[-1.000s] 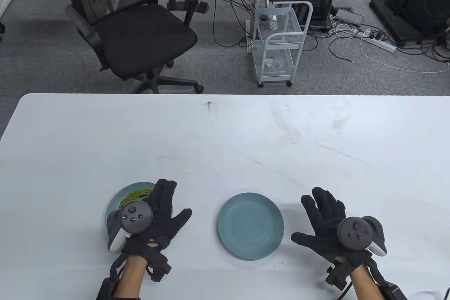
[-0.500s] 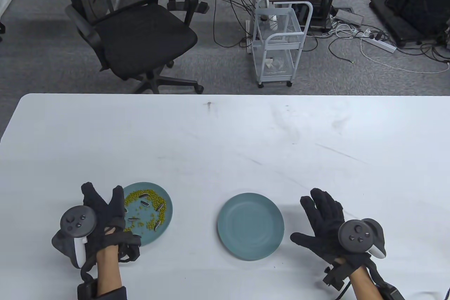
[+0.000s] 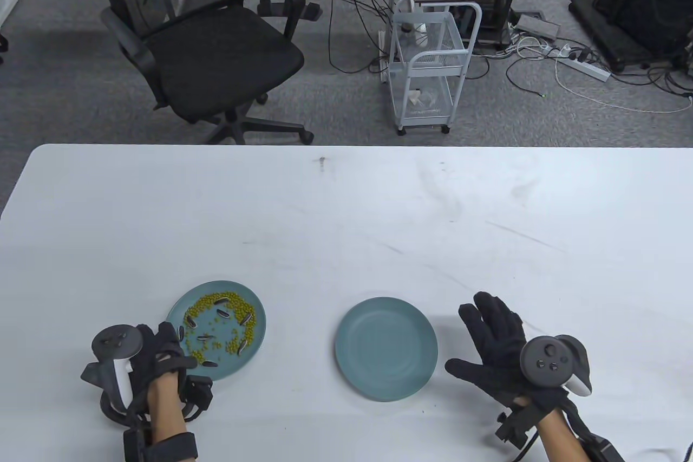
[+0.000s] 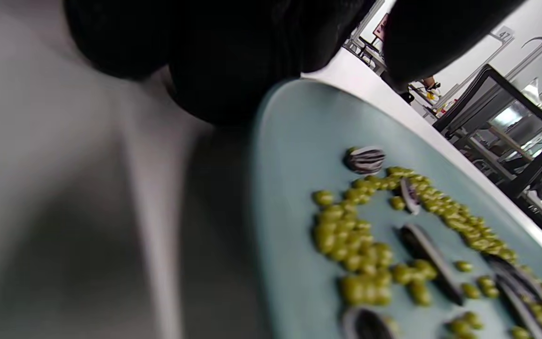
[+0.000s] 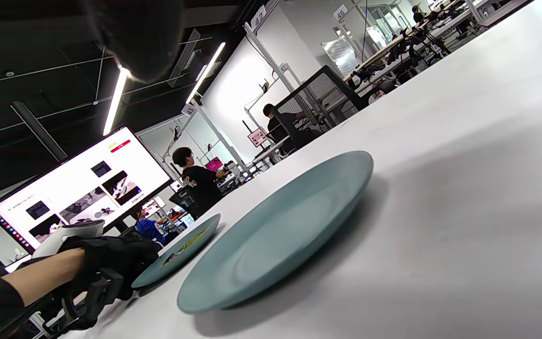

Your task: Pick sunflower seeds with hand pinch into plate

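Note:
A teal plate (image 3: 257, 334) at the near left holds green beans (image 3: 234, 345) and several striped sunflower seeds (image 3: 223, 313). They also show in the left wrist view (image 4: 365, 160). A second teal plate (image 3: 385, 348) near the centre holds nothing; it also shows in the right wrist view (image 5: 275, 235). My left hand (image 3: 170, 348) sits at the seed plate's lower-left rim, fingers (image 4: 224, 61) curled beside the rim and thumb apart above it, holding nothing I can see. My right hand (image 3: 484, 332) lies spread on the table to the right of the second plate, holding nothing.
The white table (image 3: 346, 213) stretches bare beyond the plates to its far edge. A black office chair (image 3: 216, 50) and a white wire cart (image 3: 427, 66) stand on the floor behind it.
My left hand has moved off the seed plate, leftward and back toward me, uncovering the beans and seeds. My right hand has barely shifted.

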`<action>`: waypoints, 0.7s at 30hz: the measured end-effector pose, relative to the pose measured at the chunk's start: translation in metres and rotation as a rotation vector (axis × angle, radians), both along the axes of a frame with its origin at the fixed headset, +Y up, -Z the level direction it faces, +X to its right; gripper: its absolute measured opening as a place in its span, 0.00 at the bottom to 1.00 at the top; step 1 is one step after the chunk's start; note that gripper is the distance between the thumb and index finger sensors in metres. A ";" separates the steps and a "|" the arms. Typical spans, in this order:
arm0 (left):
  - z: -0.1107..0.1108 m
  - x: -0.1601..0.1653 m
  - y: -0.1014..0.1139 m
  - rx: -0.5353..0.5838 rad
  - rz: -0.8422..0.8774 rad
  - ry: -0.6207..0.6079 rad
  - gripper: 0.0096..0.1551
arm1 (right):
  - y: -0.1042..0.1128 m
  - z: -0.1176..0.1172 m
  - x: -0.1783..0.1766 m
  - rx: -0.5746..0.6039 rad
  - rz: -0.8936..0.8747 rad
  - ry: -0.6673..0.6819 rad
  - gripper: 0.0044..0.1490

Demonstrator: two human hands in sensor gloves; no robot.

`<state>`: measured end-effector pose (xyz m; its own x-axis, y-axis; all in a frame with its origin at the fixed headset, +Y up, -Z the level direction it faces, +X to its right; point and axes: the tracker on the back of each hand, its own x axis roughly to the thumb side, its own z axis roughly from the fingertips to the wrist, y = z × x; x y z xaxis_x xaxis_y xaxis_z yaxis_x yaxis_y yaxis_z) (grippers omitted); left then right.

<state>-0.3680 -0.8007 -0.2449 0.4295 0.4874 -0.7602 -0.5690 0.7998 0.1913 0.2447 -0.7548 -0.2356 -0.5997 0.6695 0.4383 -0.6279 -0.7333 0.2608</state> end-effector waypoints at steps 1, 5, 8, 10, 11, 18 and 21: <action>-0.001 0.001 -0.002 -0.011 -0.023 -0.016 0.28 | 0.000 0.000 -0.001 -0.001 0.004 0.001 0.61; -0.004 0.006 -0.003 -0.039 -0.085 -0.044 0.23 | 0.000 0.000 -0.001 0.004 -0.003 0.001 0.61; -0.006 0.007 -0.004 -0.028 -0.069 -0.068 0.23 | 0.000 0.000 -0.001 0.011 -0.009 -0.002 0.61; -0.006 0.009 -0.004 -0.023 -0.076 -0.062 0.24 | -0.001 0.000 -0.001 0.010 -0.007 -0.003 0.60; -0.006 0.009 -0.004 -0.026 -0.080 -0.061 0.24 | -0.001 0.000 -0.001 0.008 -0.005 -0.003 0.60; -0.004 0.009 0.000 0.034 -0.057 -0.016 0.25 | -0.001 0.000 -0.001 0.004 -0.017 -0.018 0.58; -0.002 0.008 -0.005 0.079 0.017 0.013 0.26 | -0.001 0.000 0.000 0.001 -0.025 -0.024 0.58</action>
